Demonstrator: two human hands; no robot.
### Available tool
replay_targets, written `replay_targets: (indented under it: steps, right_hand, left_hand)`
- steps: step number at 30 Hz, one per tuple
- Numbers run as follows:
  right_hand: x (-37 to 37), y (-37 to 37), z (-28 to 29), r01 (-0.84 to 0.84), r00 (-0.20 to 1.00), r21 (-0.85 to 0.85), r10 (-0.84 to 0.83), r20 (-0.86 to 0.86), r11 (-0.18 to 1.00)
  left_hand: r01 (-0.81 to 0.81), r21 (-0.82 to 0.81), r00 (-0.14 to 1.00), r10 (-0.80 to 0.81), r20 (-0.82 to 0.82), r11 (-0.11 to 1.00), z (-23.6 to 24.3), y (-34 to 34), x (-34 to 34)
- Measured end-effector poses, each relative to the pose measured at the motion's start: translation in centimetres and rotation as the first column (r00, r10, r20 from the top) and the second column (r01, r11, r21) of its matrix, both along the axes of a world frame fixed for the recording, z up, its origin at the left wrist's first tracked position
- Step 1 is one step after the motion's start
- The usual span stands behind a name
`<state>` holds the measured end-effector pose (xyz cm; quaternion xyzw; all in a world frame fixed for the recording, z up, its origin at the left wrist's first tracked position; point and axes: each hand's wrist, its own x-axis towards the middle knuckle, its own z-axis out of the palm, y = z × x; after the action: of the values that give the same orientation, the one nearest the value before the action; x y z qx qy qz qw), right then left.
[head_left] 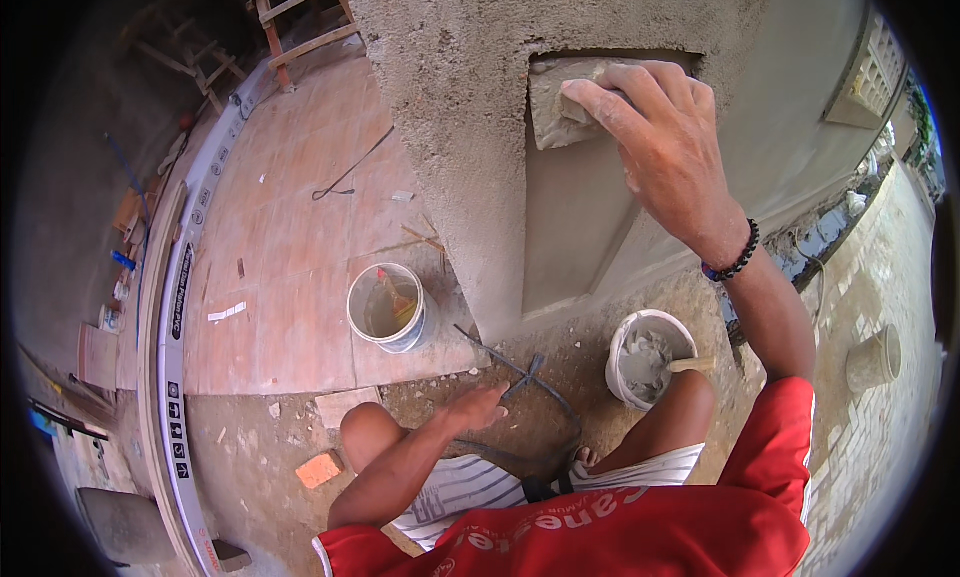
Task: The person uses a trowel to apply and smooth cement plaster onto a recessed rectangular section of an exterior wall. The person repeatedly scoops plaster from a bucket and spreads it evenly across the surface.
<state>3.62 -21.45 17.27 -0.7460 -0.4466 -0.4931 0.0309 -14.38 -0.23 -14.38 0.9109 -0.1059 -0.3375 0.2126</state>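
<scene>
My right hand [665, 127] is raised at the recessed panel [570, 207] of a plastered pillar. Its fingers are closed on a flat, grey, plaster-smeared pad [560, 127], which lies against the upper part of the recess. Part of the pad is hidden under my fingers. Below, my left hand [475, 409] hangs loosely near my left knee, holding nothing, with its fingers slightly apart. A bucket of wet grey plaster [645, 362] stands beside my right knee, a pale tool handle [692, 364] sticking out of it.
A white bucket [420, 327] with a brush [398, 297] inside stands on the tiled floor [290, 237]. A dark cable [545, 382] crosses the dirt by my feet. A brick piece [320, 470] lies left of my knee. Wooden scaffolding [300, 22] stands behind.
</scene>
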Motion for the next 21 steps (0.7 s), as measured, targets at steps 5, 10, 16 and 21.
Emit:
replay_targets:
  steps: [5, 10, 16, 21]
  right_hand:
    - [-0.8, 0.2, -3.8, 0.044, 0.997, -0.147, -0.053, -0.057, 0.988]
    - [-1.9, -2.3, -13.3, -0.034, 0.956, -0.343, -0.069, -0.283, 0.939]
    - [-1.5, -2.7, -6.1, -0.066, 0.970, 0.011, 0.067, -0.234, 0.998]
    - [0.7, -1.5, 0.9, -0.023, 0.999, 0.058, 0.026, -0.044, 0.998]
  left_hand:
    - [0.004, 0.009, 1.000, -0.004, -0.012, 1.000, -0.5, 0.6, -0.4]
    - [0.007, -0.018, 0.997, -0.005, 0.082, 1.000, -1.9, 0.2, -0.7]
    - [-0.057, -0.029, 0.998, 0.056, -0.030, 0.998, 0.5, 0.6, -0.5]
    - [-0.035, -0.040, 0.999, 0.036, 0.005, 0.999, -0.4, 0.8, -0.9]
